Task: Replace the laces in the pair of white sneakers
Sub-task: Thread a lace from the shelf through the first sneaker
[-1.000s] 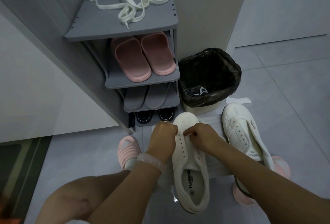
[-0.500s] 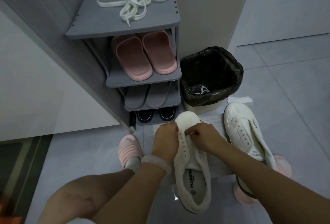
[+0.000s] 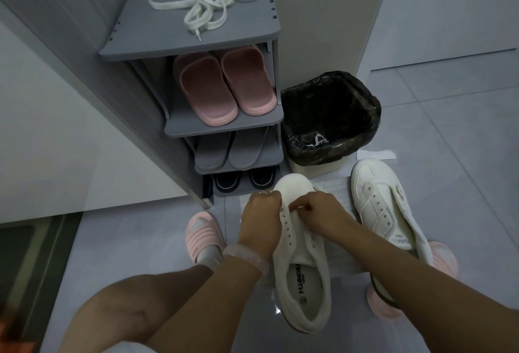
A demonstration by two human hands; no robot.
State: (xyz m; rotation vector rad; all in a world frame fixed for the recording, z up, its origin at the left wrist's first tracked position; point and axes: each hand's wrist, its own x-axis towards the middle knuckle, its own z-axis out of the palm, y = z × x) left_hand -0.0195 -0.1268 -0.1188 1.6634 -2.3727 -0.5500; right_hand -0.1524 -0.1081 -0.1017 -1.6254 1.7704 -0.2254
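Sneaker (image 3: 302,257) between both hands' grip

Grey shoe rack (image 3: 224,122) at upper centre holds pink slippers (image 3: 222,85), grey slippers (image 3: 227,150) one tier below, dark shoes (image 3: 244,179) on the lowest. Bin with black liner (image 3: 331,116) stands just right. Grey tiled floor (image 3: 449,133).

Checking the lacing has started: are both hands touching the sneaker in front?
Touching. The head view shows the left hand and right hand gripping the sneaker by its eyelet rows.
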